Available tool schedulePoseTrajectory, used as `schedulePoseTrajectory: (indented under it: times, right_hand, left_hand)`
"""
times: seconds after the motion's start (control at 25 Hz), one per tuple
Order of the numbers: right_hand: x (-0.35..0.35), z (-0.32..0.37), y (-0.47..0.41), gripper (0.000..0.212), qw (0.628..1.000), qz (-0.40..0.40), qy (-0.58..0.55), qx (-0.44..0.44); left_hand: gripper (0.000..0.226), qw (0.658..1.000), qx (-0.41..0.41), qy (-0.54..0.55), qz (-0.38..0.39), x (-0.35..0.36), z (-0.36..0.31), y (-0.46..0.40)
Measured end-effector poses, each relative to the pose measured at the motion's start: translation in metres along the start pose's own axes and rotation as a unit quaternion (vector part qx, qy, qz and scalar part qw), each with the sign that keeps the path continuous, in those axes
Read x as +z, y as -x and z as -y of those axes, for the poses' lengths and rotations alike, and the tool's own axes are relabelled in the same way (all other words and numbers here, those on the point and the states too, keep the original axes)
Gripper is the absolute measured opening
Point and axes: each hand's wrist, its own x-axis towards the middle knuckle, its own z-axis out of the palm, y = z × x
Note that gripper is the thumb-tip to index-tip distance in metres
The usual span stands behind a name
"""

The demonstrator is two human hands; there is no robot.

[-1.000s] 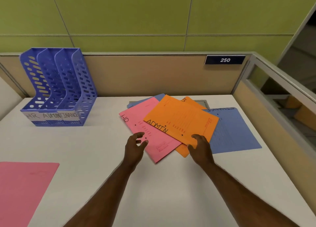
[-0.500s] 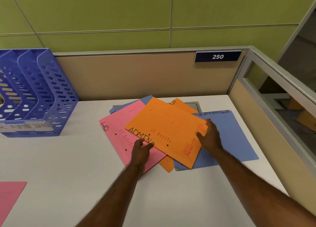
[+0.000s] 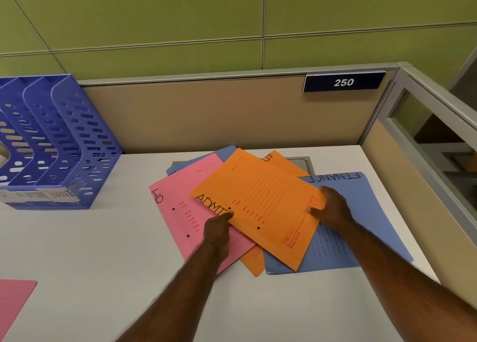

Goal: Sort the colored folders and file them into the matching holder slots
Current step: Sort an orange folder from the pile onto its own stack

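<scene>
1. Since a moment ago, the right hand [image 3: 333, 207] has slid up the orange folder [image 3: 260, 202] and pinches its right edge.
2. The left hand [image 3: 216, 229] pinches its near-left edge.
3. The folder lies atop the pink folder [image 3: 178, 207] and blue folder [image 3: 369, 212].
4. Bare table [image 3: 103, 264] runs left to the holder [image 3: 62, 145].

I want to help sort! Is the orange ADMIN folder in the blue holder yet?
Not yet. The orange ADMIN folder lies on top of the pile on the desk, held by the left hand and right hand. The blue holder stands apart.

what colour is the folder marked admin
Orange; the top folder, gripped by both hands, in the head view.
</scene>
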Motion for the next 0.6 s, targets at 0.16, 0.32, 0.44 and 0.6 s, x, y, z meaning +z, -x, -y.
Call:
schedulePoseTrajectory:
  times: [0.16, 0.32, 0.44, 0.6]
  right_hand:
    - [0.002, 0.0, 0.002, 0.079, 1.0, -0.003, -0.009, -0.009]
    - [0.003, 0.005, 0.012, 0.078, 0.999, -0.015, -0.04, -0.004]
    - [-0.001, 0.018, 0.024, 0.073, 0.994, -0.027, -0.11, -0.004]
    - [-0.006, 0.052, 0.055, 0.045, 0.974, 0.002, -0.227, -0.01]
  left_hand:
    - [0.015, 0.998, 0.026, 0.032, 0.055, 0.013, 0.001, 0.007]
    - [0.026, 0.992, 0.084, 0.082, 0.045, 0.015, 0.004, 0.019]
    - [0.027, 0.986, 0.142, 0.051, 0.073, -0.009, 0.001, 0.029]
    - [0.032, 0.978, 0.186, 0.034, 0.085, -0.06, -0.005, 0.038]
